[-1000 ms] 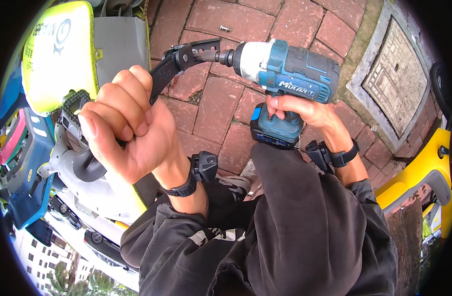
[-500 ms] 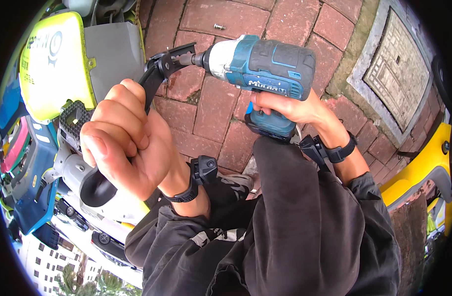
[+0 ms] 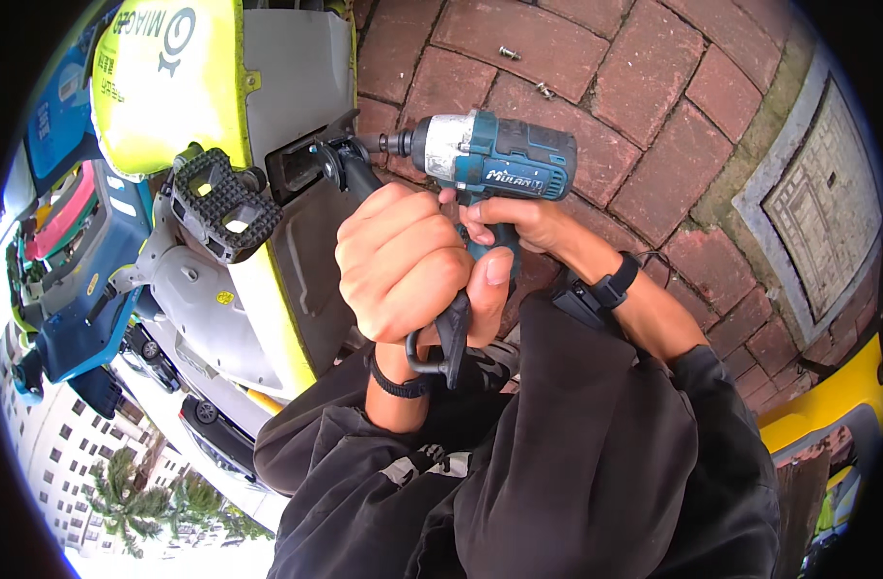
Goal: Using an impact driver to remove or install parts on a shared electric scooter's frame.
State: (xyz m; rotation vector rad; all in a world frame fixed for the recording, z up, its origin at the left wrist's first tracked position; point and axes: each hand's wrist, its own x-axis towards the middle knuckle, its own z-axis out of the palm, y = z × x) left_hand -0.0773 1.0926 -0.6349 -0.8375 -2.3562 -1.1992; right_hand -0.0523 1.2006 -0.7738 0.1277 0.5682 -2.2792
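My left hand (image 3: 407,261) is closed around a black metal kickstand (image 3: 453,343); its curved lower end sticks out below the fist. The hinged bracket (image 3: 337,166) at its upper end lies against the grey underside of a yellow-and-grey bike (image 3: 171,87), beside a rectangular recess. My right hand (image 3: 518,220) grips the handle of a teal and black cordless impact driver (image 3: 509,159). Its socket tip points left and meets the bracket; whether it sits on a bolt there is hidden. Two small bolts lie on the bricks beyond the driver, one silver bolt (image 3: 509,53) and another bolt (image 3: 545,92).
A black pedal (image 3: 224,205) juts out from the bike left of my hands. Red brick paving (image 3: 653,135) spreads ahead, with a framed manhole cover (image 3: 817,203) at the right. A yellow bike part (image 3: 832,386) stands at the lower right; more bikes (image 3: 84,280) crowd the left.
The view has shifted, and the bike and bricks appear further right. My left hand has moved right with the kickstand, closer to the driver. A second bolt now shows on the bricks.
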